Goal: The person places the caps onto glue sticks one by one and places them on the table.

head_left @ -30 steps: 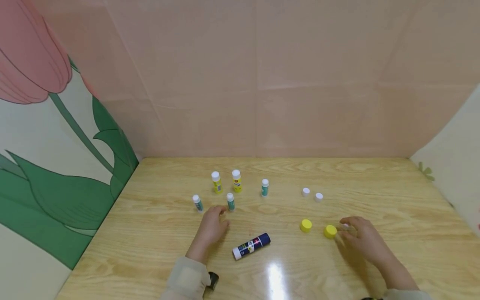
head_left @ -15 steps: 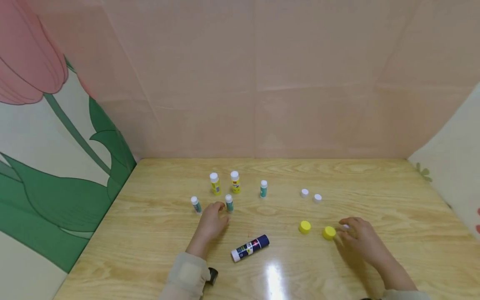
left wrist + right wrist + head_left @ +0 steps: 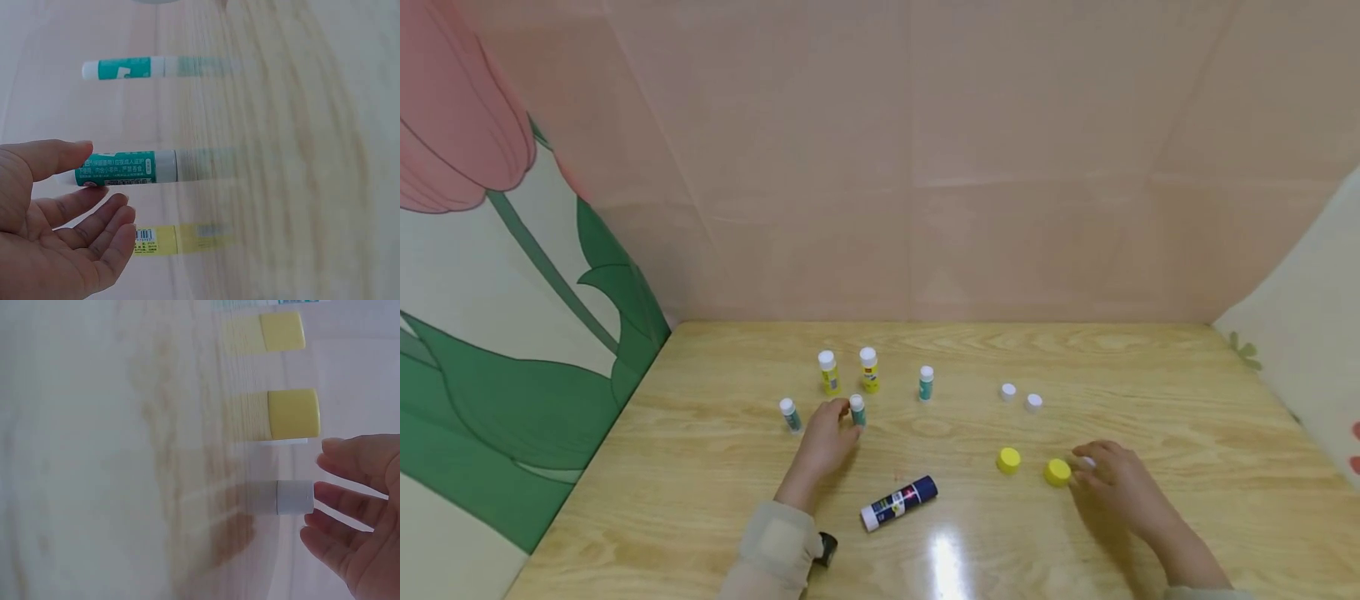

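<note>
My left hand (image 3: pixel 823 442) pinches an upright small green glue stick (image 3: pixel 125 169) with a white cap between thumb and index finger; the other fingers curve loosely beside it. My right hand (image 3: pixel 1120 485) hovers over a small white cap (image 3: pixel 295 497) standing on the table. Its fingers are slightly bent, the fingertips close to the cap, and the thumb stands apart from it; whether they touch is hard to tell. Just left of that hand sits a yellow cap (image 3: pixel 1057 472). To the left hand's left stands another green glue stick (image 3: pixel 791 415).
Two yellow glue sticks, one yellow glue stick (image 3: pixel 869 371) nearer the middle, and a third green glue stick (image 3: pixel 927 384) stand farther back. A large dark blue glue stick (image 3: pixel 900 503) lies between the hands. Another yellow cap (image 3: pixel 1009 460) and two white caps (image 3: pixel 1008 392) stand on the right.
My left hand has moved slightly right and closed its thumb and index finger on the green glue stick. The right hand stays nearly in place over the white cap.
</note>
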`<state>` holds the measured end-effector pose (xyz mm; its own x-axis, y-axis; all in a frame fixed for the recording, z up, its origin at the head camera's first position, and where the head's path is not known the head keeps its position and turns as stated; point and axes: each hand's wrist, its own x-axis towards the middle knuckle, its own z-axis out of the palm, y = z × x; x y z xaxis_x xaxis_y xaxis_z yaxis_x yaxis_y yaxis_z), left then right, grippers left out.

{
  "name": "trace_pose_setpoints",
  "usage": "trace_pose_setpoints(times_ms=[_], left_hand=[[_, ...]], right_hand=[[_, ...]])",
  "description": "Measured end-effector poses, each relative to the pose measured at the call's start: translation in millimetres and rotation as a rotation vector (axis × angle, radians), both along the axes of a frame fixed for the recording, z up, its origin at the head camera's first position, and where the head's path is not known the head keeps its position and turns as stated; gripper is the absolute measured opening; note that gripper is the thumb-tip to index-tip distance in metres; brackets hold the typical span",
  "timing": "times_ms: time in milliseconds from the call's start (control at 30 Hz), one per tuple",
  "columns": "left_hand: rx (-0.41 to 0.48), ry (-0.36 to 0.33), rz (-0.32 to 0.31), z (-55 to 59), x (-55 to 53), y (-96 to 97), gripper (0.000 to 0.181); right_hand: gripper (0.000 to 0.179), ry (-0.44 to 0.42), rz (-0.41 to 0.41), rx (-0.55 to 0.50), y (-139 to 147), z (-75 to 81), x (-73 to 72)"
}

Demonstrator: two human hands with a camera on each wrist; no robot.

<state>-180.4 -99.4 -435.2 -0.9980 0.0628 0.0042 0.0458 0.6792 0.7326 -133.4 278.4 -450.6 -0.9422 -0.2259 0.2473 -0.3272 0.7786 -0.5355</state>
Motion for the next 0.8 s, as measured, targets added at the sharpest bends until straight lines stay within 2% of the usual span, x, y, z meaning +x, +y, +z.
trace_pose_setpoints(times_ms=[100,267,433,600,700,800], left_hand=[[0.005,-0.009,0.001,-0.5,-2.3,0.3,0.039],[0.017,-0.049,0.014,0.4,-6.0,1.5,0.035],[0.005,-0.033,0.007,-2.2,-8.2,0.9,0.030],[0.010,-0.016,0.001,-5.7,-10.7,0.5,0.027],[0.027,-0.034,0.013,-5.6,-12.4,1.1,0.027],[0.024,-0.038,0.018,-4.3,-13.8,1.6,0.027]], right_hand=[[0.026,-0.001,-0.016,0.015,-0.4,-0.1,1.0],[0.018,-0.076,-0.046,0.020,0.8,-0.1,2.8],[0.014,-0.106,-0.064,0.042,1.7,-2.1,4.0],[0.016,-0.152,-0.054,0.051,2.5,-2.8,4.8],[0.016,-0.185,-0.046,0.050,1.9,-1.1,5.1],[0.014,-0.183,-0.033,0.056,1.0,0.5,4.3]])
